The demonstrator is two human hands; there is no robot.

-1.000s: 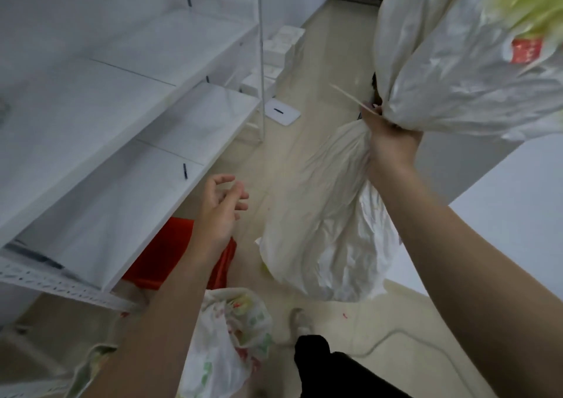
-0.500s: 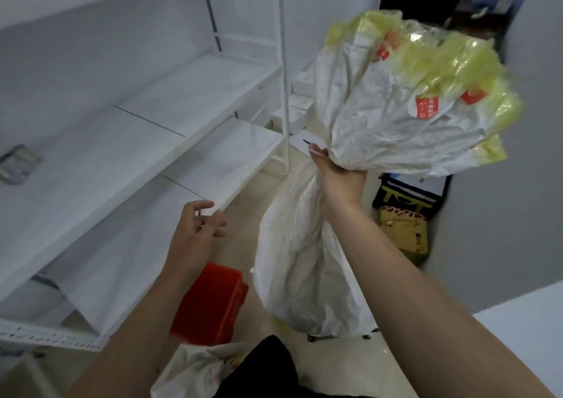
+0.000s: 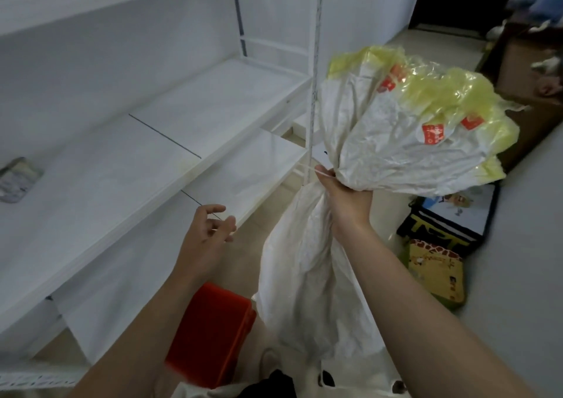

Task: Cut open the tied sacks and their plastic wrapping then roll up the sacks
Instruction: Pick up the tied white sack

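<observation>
My right hand [image 3: 347, 196] grips a white woven sack [image 3: 307, 276] round its gathered neck and holds it up in the air. The sack's body hangs below the hand. Above the hand the mouth fans out, with crumpled yellow-green plastic wrapping [image 3: 438, 93] and red labels on it. A thin white tie [image 3: 307, 169] sticks out to the left at the neck. My left hand [image 3: 207, 236] hovers left of the sack, fingers loosely curled and holding nothing.
White metal shelving [image 3: 170, 141] fills the left side, its upright post [image 3: 313, 78] just behind the sack. A red crate [image 3: 210, 333] sits on the floor below my left arm. A black-and-yellow bag [image 3: 447, 224] and a yellow carton [image 3: 435, 272] lie at the right.
My view has lifted and the sack now sits lower and more central in it. My right hand keeps its grip on the neck. My left hand has risen a little.
</observation>
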